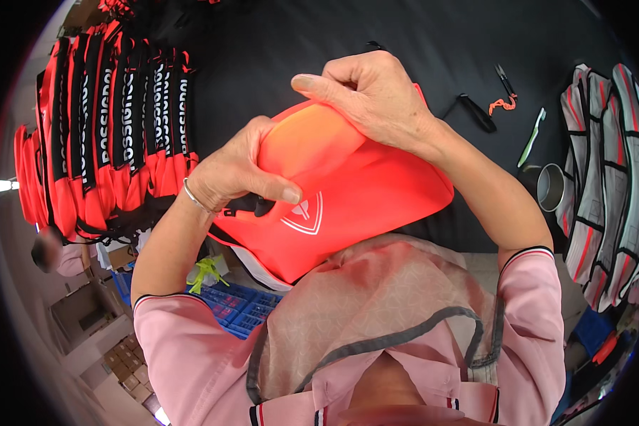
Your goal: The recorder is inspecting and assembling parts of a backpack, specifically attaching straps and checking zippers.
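Nearest the camera is the person's pink collared top under a sheer beige apron (397, 298), with both forearms rising from it. Just beyond, held above the near edge of the black worktable (277, 42), is a bright orange fabric bag (362, 192) with a white emblem. The left hand (234, 174) grasps its left end, thumb pressed on the face near a black strap fitting; the right hand (369, 96) lies clenched over the upper edge, fingers curled behind the cloth. The bag looks sewn and whole, so it seems to be at a checking or smoothing stage. A row of similar red-and-black bags (106, 128) lies along the table's left edge; fewer grey-and-white pieces (603, 184) lie at the right edge. Between these lie small snips (504, 89), a black strap (476, 112) and a metal cup (550, 188).
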### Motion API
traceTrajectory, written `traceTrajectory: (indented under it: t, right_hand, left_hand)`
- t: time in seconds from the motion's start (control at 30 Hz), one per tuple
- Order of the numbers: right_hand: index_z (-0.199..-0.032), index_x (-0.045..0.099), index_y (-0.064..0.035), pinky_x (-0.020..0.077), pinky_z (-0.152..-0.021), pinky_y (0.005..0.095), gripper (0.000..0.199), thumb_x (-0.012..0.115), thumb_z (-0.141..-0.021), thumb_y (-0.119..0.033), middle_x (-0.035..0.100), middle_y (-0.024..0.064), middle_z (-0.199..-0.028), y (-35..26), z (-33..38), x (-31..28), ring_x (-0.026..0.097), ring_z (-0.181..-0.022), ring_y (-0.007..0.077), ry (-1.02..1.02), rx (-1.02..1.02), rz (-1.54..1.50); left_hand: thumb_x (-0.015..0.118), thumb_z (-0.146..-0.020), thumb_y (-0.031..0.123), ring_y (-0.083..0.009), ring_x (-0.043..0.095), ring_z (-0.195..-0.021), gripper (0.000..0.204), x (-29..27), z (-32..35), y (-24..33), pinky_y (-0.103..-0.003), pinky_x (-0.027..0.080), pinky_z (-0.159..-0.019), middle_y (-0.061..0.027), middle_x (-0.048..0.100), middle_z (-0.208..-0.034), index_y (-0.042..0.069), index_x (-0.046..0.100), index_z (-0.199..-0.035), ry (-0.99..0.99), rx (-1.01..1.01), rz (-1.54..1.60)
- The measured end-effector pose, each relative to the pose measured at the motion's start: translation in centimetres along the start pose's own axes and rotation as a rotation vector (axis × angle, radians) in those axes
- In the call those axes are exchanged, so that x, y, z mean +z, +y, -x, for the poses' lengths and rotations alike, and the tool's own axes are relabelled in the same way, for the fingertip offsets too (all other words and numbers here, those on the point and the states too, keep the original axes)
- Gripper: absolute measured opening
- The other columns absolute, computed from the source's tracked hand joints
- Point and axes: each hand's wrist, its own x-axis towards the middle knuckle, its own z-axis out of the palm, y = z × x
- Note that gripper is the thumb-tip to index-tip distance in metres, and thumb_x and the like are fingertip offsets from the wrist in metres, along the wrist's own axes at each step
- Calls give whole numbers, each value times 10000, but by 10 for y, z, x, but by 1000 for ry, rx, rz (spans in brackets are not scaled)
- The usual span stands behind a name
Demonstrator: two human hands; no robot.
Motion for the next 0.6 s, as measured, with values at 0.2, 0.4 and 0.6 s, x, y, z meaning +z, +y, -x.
traceTrajectory:
  t: [0.2, 0.4, 0.6]
  right_hand:
    - [-551, 480, 8, 292, -444, 294, 481, 676, -905, -251, 313, 25, -472, 15, -13, 4, 298, -453, 102, -3, -73, 166]
    - [-644, 538, -1, 370, -535, 308, 439, 640, -920, -327, 407, 45, -550, 33, -29, -8, 370, -526, 141, 1, 55, 103]
    - [-1115, 628, -34, 447, -918, 333, 492, 659, -872, -461, 563, 160, -1169, 25, -11, -3, 530, -1071, 316, 21, -364, 612]
  left_hand:
    - [891, -519, 9, -102, 617, -852, 749, 17, -13, -1, -252, 507, -771, -36, 647, -1019, -30, 562, -1191, 29, -1, 84]
    - [735, -845, 184, -41, 593, -696, 219, -14, -30, 1, -204, 493, -650, 4, 671, -787, -26, 703, -897, 58, 235, 31]
    - [551, -920, 565, -76, 545, -626, 586, -25, -54, 27, -258, 438, -620, -14, 630, -673, 28, 661, -714, 714, 191, -282]
